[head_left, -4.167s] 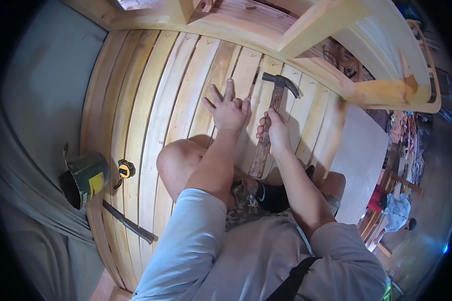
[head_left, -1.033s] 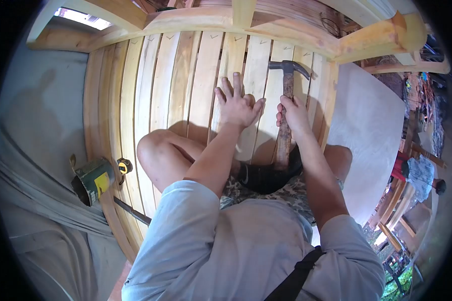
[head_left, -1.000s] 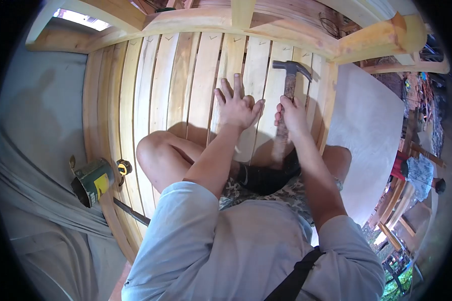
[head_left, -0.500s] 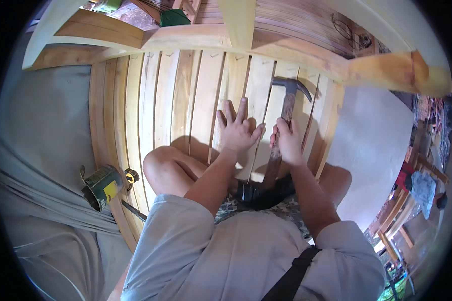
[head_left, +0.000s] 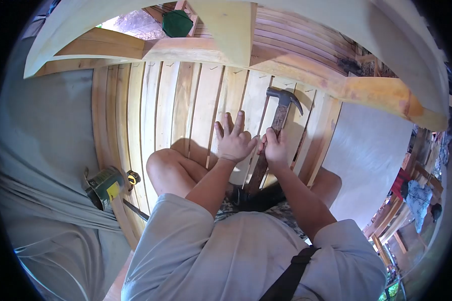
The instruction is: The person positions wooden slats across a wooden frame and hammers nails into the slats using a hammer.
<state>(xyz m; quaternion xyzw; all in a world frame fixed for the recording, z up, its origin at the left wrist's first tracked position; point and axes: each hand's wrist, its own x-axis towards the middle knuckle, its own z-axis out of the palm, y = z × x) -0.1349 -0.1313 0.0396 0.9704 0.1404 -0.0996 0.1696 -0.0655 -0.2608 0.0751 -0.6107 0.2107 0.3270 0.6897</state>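
My right hand [head_left: 276,149] is wrapped round the wooden handle of a claw hammer [head_left: 280,116]. Its dark metal head points away from me, with the claw to the right, above the pale wooden slats [head_left: 203,110]. The lower end of the handle reaches back toward my lap. My left hand [head_left: 234,144] is open, fingers spread, over the slats just left of the hammer. Whether its palm presses on the wood I cannot tell. The two hands are close together. Small nail-like marks show along the far ends of the slats.
At the left lie a green can [head_left: 105,186], a yellow and black tape measure [head_left: 133,177] and a dark bar [head_left: 135,209]. A wooden rail [head_left: 196,50] crosses the far side, with a curved beam [head_left: 397,95] at right. My crossed legs rest on the slats; grey cloth [head_left: 50,200] hangs left.
My right hand and the hammer have shifted slightly left, closer to my left hand, and the hammer leans a little more. The whole view has tilted slightly. My left hand stays spread.
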